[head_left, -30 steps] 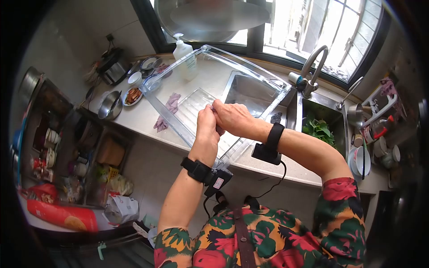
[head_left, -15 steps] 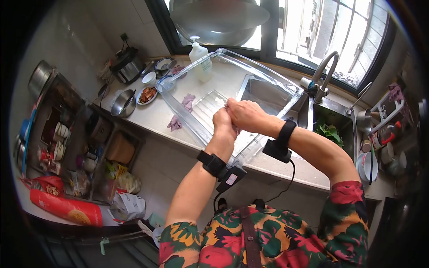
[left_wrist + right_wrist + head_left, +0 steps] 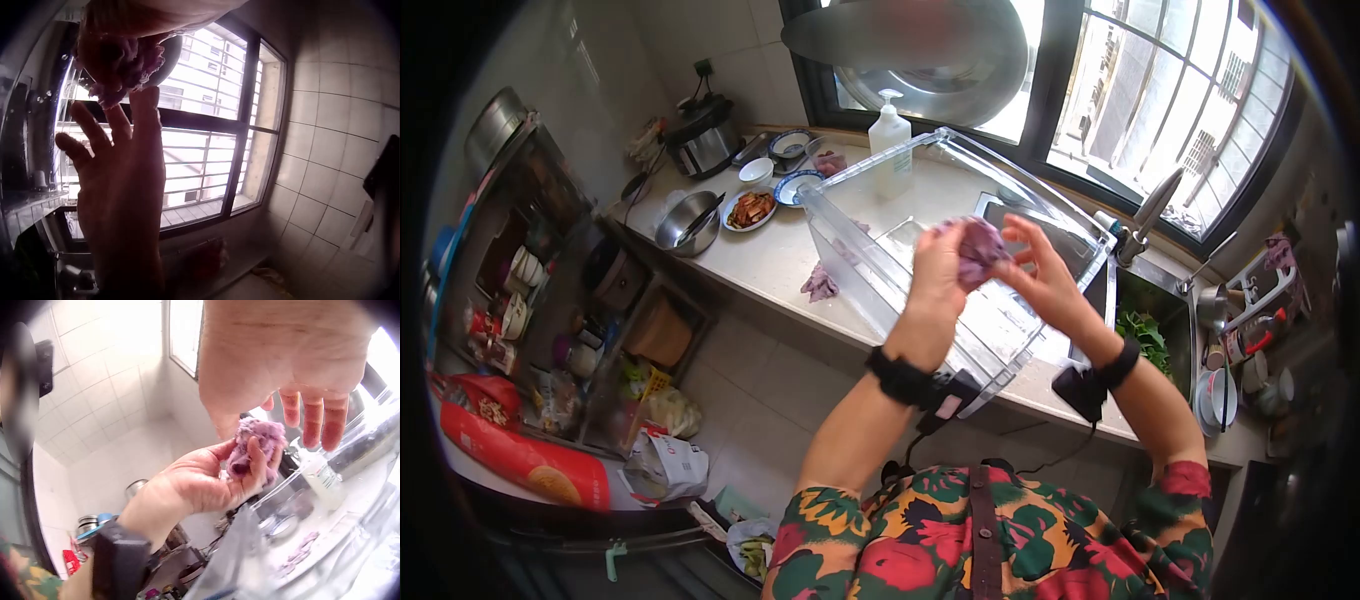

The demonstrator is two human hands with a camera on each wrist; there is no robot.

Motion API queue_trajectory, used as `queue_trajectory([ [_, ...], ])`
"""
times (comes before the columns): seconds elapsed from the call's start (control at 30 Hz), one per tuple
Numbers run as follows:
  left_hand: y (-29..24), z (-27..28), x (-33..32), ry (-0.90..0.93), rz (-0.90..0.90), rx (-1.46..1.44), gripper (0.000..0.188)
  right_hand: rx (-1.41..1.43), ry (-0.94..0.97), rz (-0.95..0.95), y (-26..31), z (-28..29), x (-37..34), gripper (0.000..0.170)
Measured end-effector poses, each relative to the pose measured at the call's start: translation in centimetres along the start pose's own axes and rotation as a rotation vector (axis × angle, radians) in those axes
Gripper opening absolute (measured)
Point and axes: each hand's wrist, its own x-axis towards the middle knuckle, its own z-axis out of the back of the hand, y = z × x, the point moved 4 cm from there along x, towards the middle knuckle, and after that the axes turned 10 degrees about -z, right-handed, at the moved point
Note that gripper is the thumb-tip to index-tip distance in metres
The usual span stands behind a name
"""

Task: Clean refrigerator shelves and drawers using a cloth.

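Crumpled in my left hand [image 3: 935, 282] is a purple cloth [image 3: 977, 252], with the fingers curled round it in the right wrist view. My right hand [image 3: 1048, 285] is just to its right, fingers spread and loosely bent, the fingertips close to the cloth. Both hands are over a large clear plastic drawer [image 3: 855, 272], which lies across the counter and overlaps the sink edge. A second purple cloth [image 3: 820, 284] lies on the counter by the drawer's left side.
Behind the drawer stands a pump bottle [image 3: 890, 135]. To the left are a plate of food [image 3: 750, 210], a steel bowl [image 3: 690, 225] and a pressure cooker [image 3: 703, 140]. On the right, leafy greens [image 3: 1140, 340] lie in the sink beneath the faucet [image 3: 1150, 215].
Both hands were clasped together over the drawer. Now they have come apart and lifted; the right hand has let go, and the cloth shows in the left hand. The head view has shifted.
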Motion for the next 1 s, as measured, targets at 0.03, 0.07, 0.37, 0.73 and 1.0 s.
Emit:
queue_trajectory([
  [0.03, -2.6, 1.1, 0.4, 0.026, -0.092, -0.013, 0.019, -0.046, 0.062, -0.022, 0.2, -1.0, -1.2, 0.050],
  [0.07, -5.9, 2.0, 0.0, 0.024, -0.251, 0.063, 0.019, -0.139, 0.116, -0.033, 0.4, -2.2, -2.4, 0.046],
  [0.37, -3.8, 17.5, 7.8, -0.278, -0.675, 0.938, 0.035, -0.291, 0.236, -0.034, 1.5, -5.4, -5.1, 0.052],
  [0.73, 4.7, 11.2, -9.8, 0.452, -0.882, 1.272, 0.037, -0.174, 0.290, -0.188, 1.8, -5.3, -4.8, 0.056],
  [1.0, 3.5, 22.0, 4.5, -0.502, -0.600, 0.667, 0.035, -0.164, 0.307, -0.209, 1.8, -5.1, -4.8, 0.057],
])
